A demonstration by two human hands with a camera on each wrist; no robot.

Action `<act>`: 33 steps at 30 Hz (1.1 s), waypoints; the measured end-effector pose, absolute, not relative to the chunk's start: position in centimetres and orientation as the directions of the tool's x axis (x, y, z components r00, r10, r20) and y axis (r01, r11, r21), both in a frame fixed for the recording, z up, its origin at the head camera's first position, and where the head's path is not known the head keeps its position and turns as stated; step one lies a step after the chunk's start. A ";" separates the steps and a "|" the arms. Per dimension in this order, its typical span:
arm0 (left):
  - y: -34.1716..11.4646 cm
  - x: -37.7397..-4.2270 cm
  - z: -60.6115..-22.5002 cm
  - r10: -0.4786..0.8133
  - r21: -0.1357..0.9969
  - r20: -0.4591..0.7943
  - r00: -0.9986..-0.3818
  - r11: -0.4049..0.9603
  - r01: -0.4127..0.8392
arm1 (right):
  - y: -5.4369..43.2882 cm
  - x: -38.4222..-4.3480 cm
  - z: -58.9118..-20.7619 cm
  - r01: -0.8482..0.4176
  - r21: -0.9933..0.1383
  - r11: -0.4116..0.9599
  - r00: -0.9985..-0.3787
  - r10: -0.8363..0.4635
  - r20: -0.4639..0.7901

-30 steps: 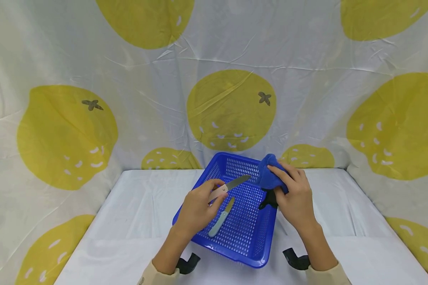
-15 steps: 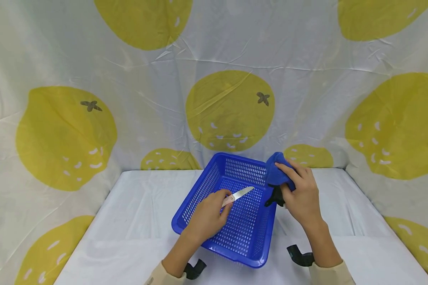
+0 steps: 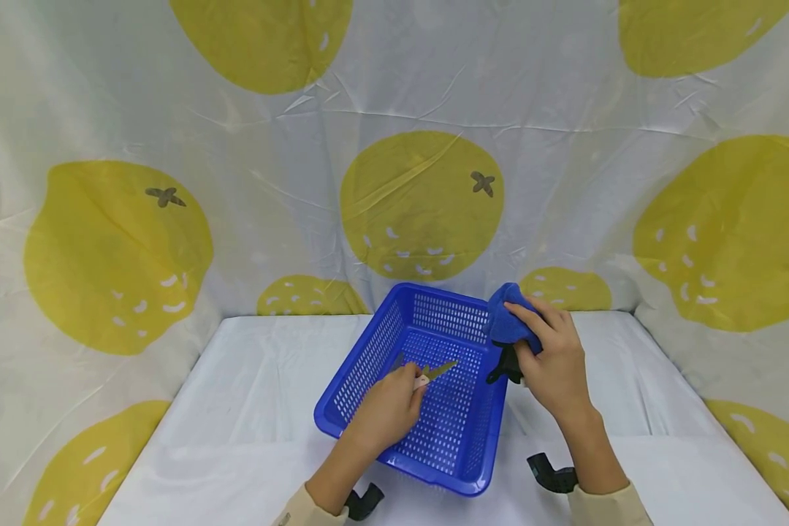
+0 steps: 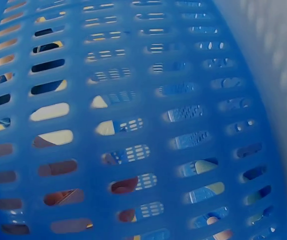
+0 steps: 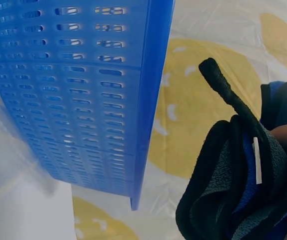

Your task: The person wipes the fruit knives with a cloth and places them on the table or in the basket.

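Observation:
My left hand (image 3: 386, 410) is down inside the blue plastic basket (image 3: 495, 431), pinching a small knife (image 3: 443, 370) by its pale pinkish handle. The blade points to the right and away. Beside the fingertips shows a bit of another blade (image 3: 426, 370); the rest of it is hidden by the hand. My right hand (image 3: 555, 359) grips a bunched blue cloth (image 3: 511, 318) at the basket's far right rim. In the right wrist view, the folded cloth (image 5: 233, 175) has black edging and greyish inner folds. Through the slots in the left wrist view, only fragments of the hand show.
The basket's slotted wall (image 4: 133, 115) fills most of the left wrist view. A white-covered table (image 3: 237, 409) lies underneath. Behind it hangs a white curtain (image 3: 289, 183) with yellow lemons. Black curved pieces (image 3: 552, 473) sit at both wrists.
My left hand has lowered the knife into the basket, moving right and nearer, and now covers most of the pale-blue-handled knife. My right hand has drawn the cloth slightly right.

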State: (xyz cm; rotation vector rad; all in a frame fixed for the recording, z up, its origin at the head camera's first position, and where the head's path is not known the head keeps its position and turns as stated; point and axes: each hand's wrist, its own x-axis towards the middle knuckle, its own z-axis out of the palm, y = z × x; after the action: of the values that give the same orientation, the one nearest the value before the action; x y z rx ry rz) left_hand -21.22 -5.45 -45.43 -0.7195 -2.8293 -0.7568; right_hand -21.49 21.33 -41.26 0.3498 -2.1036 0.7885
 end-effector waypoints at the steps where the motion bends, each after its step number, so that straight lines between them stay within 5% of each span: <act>1: -5.4 -21.2 -45.5 0.417 0.439 0.227 -0.880 0.763 0.474 | 21.3 -21.5 -41.2 -0.500 -0.411 0.762 -0.608 0.029 0.794; 17: -6.5 -21.5 -44.3 0.362 0.495 0.187 -0.913 0.768 0.406 | 22.6 -21.0 -40.8 -0.475 -0.399 0.784 -0.623 0.021 0.782; 33: -14.4 -21.7 -43.2 0.267 0.406 0.399 -0.877 0.806 0.430 | 27.8 -18.7 -45.2 -0.298 -0.426 0.855 -0.858 -0.044 0.512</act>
State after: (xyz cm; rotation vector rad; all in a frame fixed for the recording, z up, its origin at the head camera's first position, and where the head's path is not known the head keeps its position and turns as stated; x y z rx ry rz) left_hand -21.71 -14.39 -43.22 -0.5309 -2.6691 -0.7105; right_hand -18.74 27.82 -45.21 0.2496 -2.5310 0.6902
